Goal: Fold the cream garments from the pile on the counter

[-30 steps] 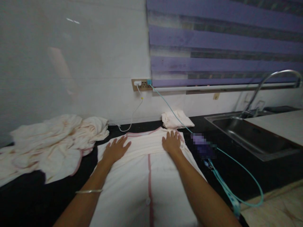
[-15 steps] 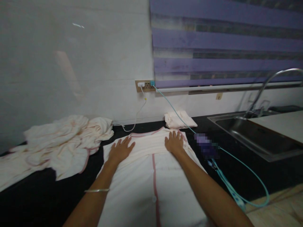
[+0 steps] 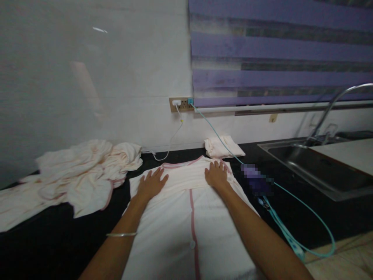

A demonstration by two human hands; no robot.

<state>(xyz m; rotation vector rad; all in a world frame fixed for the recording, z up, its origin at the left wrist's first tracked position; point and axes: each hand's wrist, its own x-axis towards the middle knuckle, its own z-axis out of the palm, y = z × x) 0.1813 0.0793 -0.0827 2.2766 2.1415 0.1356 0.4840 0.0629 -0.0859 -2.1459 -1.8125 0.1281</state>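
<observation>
both our hands sit flat on the cream cotton garment with pink piping (image 3: 186, 210), same as half a second and a second back; nothing gripped. left hand (image 3: 151, 184) is spread wide, palm down, on the upper left of the cloth just below the pink-edged collar line; right hand (image 3: 216, 175) is also open and flat, fingers together-ish, on the upper right near the collar edge. the only real change across the last second is the view: everything slides a little right and the hands sit marginally higher on the cloth, so it reads as head motion more than hand travel. we judge this as a press-and-smooth hold, garment already laid out flat with the pink centre strip and a small button running down toward us. the garment lies on the black glossy countertop (image 3: 52, 241), centred between our forearms. thin silver bangle (image 3: 121, 234) on the left wrist. to the left, touching nothing we hold, a rumpled heap of cream cloth with pink trim (image 3: 75, 175). behind the right hand, a small folded cream cloth (image 3: 223, 147) against the wall. a teal cable (image 3: 309, 212) runs from the brass wall socket (image 3: 182, 104) across the counter past a blurred-out purple object (image 3: 256, 182), just right of the garment. white charger cable (image 3: 169, 146) hangs from the same socket. stainless steel sink (image 3: 314, 165) with curved tap (image 3: 335, 105) far right, purple striped blind (image 3: 279, 50) above.
</observation>
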